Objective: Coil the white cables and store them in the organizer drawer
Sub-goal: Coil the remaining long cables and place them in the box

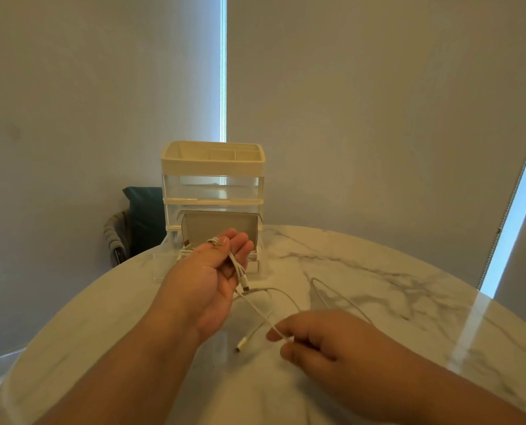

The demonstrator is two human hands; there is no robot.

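My left hand is palm-up in front of the organizer, its thumb pinning a white cable against the fingers; a plug end hangs below the palm. The cable runs down to my right hand, which pinches it between thumb and fingers near a second plug. More of the cable loops on the table to the right. The cream and clear organizer stands at the table's far edge. Its bottom drawer is pulled out toward me, with a cardboard box inside it.
The round white marble table fills the lower view. A dark green cushion on a chair stands behind the table's left edge. Grey roller blinds cover the windows behind.
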